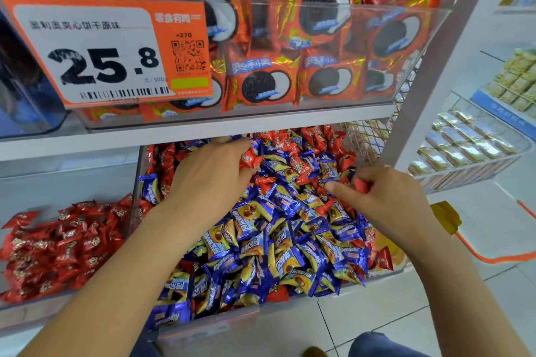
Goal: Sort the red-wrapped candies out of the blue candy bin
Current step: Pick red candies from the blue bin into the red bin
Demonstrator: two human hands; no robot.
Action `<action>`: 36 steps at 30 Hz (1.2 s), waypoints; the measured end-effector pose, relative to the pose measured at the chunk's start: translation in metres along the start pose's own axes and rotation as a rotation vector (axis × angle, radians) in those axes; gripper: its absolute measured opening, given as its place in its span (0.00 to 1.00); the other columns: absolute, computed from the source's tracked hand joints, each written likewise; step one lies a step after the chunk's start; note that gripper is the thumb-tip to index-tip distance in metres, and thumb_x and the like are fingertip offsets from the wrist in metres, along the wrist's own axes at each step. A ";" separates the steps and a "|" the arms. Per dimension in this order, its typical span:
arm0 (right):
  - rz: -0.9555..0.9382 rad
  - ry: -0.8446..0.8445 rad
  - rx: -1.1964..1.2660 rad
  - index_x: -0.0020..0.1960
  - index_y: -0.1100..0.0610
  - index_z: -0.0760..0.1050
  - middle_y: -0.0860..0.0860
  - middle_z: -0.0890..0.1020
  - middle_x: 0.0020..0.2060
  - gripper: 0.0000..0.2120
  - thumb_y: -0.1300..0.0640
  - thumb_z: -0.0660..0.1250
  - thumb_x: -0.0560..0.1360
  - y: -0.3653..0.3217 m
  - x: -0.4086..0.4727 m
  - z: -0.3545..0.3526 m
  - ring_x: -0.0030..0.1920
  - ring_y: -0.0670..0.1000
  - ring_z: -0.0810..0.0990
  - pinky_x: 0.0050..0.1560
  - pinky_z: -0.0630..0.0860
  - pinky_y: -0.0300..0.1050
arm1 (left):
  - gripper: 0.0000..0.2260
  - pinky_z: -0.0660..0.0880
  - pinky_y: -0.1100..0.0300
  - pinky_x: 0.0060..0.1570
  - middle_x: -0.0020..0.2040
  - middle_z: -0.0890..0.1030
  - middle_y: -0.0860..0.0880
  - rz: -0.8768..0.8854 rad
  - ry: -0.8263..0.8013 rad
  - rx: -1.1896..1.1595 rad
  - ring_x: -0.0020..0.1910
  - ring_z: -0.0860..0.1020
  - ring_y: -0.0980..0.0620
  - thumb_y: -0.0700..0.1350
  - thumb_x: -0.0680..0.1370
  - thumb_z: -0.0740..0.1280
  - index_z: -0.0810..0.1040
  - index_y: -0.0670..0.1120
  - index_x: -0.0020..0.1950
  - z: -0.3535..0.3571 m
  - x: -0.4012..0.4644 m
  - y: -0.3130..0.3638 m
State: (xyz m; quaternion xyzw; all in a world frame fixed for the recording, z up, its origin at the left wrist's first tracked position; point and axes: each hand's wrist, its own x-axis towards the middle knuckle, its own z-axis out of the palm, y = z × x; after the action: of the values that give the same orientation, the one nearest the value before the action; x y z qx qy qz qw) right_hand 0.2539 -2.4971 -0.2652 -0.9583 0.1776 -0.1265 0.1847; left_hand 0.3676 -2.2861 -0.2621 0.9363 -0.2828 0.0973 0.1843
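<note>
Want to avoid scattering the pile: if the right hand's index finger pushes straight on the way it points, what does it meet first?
The right hand, holding a red candy, points its index finger left. It would likely meet the mixed red and blue candies just ahead first, though depth is unclear.

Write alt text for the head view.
Two hands dig in a clear bin of mixed blue candies and red candies: the left hand and right hand each grip red ones.

Both hands, left [211, 174] and right [385, 194], reach into the candy bin [203, 330]; a second bin [34, 306] lies left of them, cookie packs [327, 78] above.
</note>
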 end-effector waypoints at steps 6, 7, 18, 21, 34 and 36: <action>-0.094 -0.310 -0.162 0.64 0.37 0.72 0.39 0.76 0.47 0.19 0.45 0.67 0.74 -0.002 0.000 0.006 0.41 0.42 0.75 0.42 0.71 0.41 | 0.13 0.63 0.57 0.39 0.48 0.69 0.53 0.041 0.021 -0.083 0.43 0.70 0.50 0.53 0.78 0.64 0.75 0.51 0.61 -0.005 -0.009 -0.005; -0.116 -0.303 -0.199 0.65 0.38 0.71 0.40 0.77 0.50 0.19 0.45 0.67 0.75 -0.003 0.000 0.008 0.46 0.44 0.77 0.44 0.71 0.41 | 0.14 0.63 0.58 0.39 0.50 0.71 0.52 0.045 0.015 -0.096 0.44 0.70 0.51 0.53 0.78 0.64 0.75 0.51 0.62 -0.005 -0.010 -0.005; -0.193 0.002 0.245 0.42 0.44 0.78 0.43 0.78 0.36 0.11 0.39 0.61 0.72 -0.027 -0.010 -0.010 0.36 0.42 0.75 0.35 0.66 0.34 | 0.05 0.70 0.66 0.43 0.40 0.81 0.52 -0.012 -0.094 -0.577 0.40 0.77 0.54 0.53 0.74 0.68 0.78 0.52 0.43 -0.040 -0.040 -0.030; -0.279 -0.106 0.461 0.43 0.45 0.79 0.42 0.79 0.35 0.10 0.41 0.63 0.72 -0.071 -0.018 0.002 0.35 0.41 0.75 0.36 0.68 0.32 | 0.07 0.69 0.72 0.38 0.40 0.80 0.50 -0.073 -0.121 -0.674 0.39 0.78 0.53 0.53 0.72 0.68 0.78 0.51 0.43 -0.054 -0.065 -0.054; -0.631 -0.270 0.304 0.50 0.53 0.80 0.50 0.78 0.45 0.11 0.47 0.67 0.73 -0.247 -0.017 0.092 0.48 0.47 0.74 0.49 0.65 0.31 | 0.12 0.69 0.58 0.38 0.33 0.77 0.50 -0.480 -0.003 -0.676 0.33 0.74 0.54 0.58 0.66 0.72 0.78 0.51 0.37 -0.072 -0.123 -0.218; -0.647 -0.328 0.180 0.54 0.52 0.79 0.52 0.78 0.50 0.14 0.46 0.68 0.74 -0.271 -0.009 0.109 0.53 0.52 0.76 0.53 0.68 0.39 | 0.12 0.70 0.58 0.41 0.35 0.79 0.51 -0.521 -0.021 -0.591 0.38 0.77 0.52 0.58 0.66 0.72 0.77 0.51 0.36 -0.068 -0.124 -0.229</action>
State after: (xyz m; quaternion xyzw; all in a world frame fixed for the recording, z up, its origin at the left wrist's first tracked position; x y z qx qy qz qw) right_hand 0.3587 -2.2245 -0.2570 -0.9523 -0.1781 -0.0381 0.2448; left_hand 0.3901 -2.0214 -0.3018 0.8843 -0.0534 -0.0479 0.4614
